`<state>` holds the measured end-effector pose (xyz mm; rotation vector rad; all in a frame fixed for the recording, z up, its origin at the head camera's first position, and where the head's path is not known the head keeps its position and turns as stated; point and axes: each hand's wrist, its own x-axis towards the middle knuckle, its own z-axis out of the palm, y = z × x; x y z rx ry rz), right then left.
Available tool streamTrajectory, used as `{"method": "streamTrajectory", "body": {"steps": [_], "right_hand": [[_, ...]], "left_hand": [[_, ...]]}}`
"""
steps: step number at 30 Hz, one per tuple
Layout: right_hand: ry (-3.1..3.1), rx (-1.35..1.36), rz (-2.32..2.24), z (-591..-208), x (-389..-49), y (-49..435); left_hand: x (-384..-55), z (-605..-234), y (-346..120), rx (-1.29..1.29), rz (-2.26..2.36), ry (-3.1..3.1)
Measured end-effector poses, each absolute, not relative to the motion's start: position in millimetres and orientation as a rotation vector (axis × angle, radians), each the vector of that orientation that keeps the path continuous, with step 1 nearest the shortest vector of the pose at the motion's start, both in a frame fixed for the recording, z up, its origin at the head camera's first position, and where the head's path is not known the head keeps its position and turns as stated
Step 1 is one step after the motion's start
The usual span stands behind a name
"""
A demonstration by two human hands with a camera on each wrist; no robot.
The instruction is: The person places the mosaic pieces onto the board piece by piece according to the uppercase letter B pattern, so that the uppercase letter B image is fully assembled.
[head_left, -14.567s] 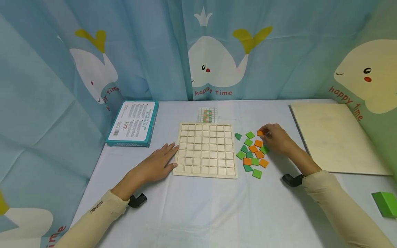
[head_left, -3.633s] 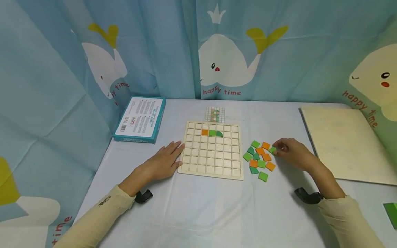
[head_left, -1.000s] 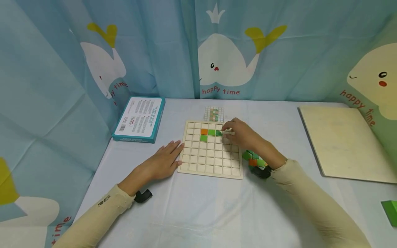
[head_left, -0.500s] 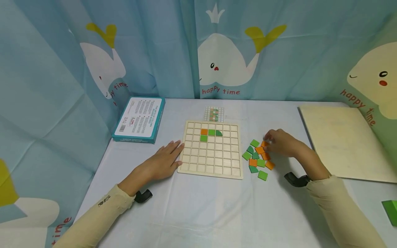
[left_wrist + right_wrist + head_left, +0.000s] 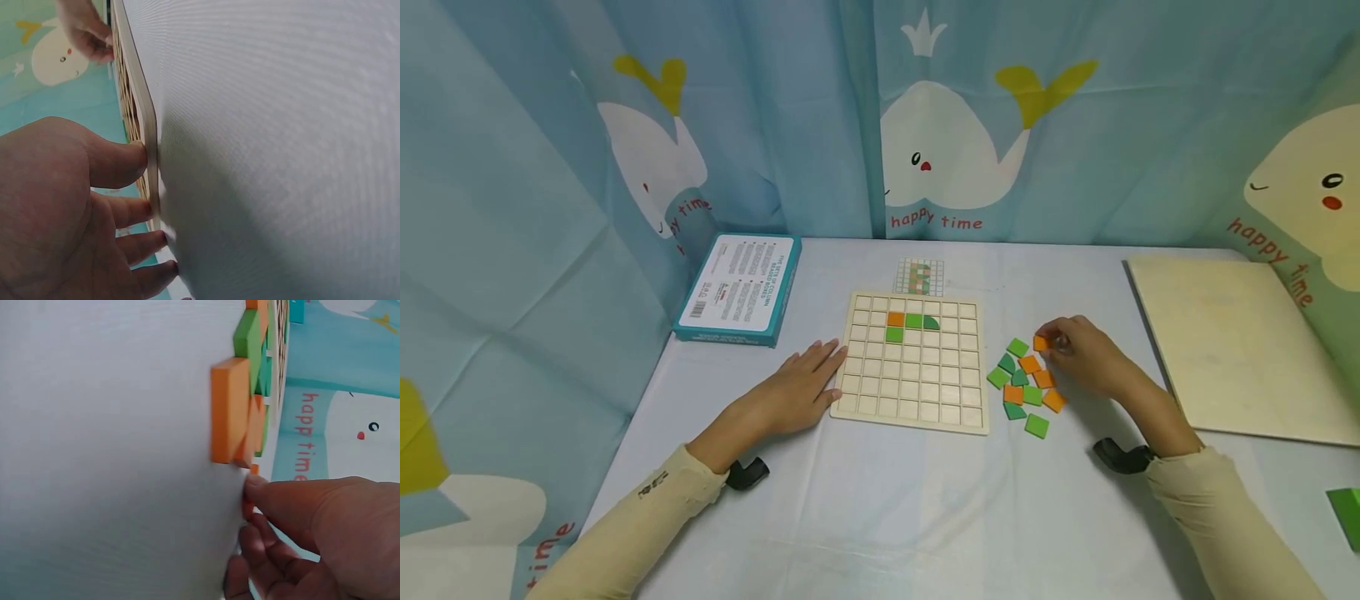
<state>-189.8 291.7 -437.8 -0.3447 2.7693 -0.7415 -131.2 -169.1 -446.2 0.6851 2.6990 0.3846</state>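
The grid board (image 5: pixel 909 372) looks like wood — matt, smooth.

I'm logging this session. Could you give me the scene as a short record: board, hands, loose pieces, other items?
board: one orange square, two light green squares, one dark green rounded piece
left hand: touching the board's left edge
right hand: pinching an orange tile
loose pieces: orange and green, right of the board
card: behind the board
teal box: left of the board

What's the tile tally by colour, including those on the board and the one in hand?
Orange tiles: 6
Light green tiles: 6
Dark green tiles: 4
Total: 16
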Motion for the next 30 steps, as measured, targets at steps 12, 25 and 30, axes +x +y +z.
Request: {"method": "streamTrajectory", "body": {"steps": [12,25,30], "right_hand": [[2.865,-0.41,-0.775,-445.1,-186.7,291.3],[2.825,-0.41,-0.881,-431.6,-186.6,236.8],[2.785,-0.511,-0.885,-433.2,-189.7,205.3]], "left_hand": [[-131.7,-449.6,-170.0,0.699,0.391,2.697],[-132.2,-449.0,-170.5,0.708,0.383,2.702],[-132.3,-448.1,-170.5,0.707,0.381,2.697]]}}
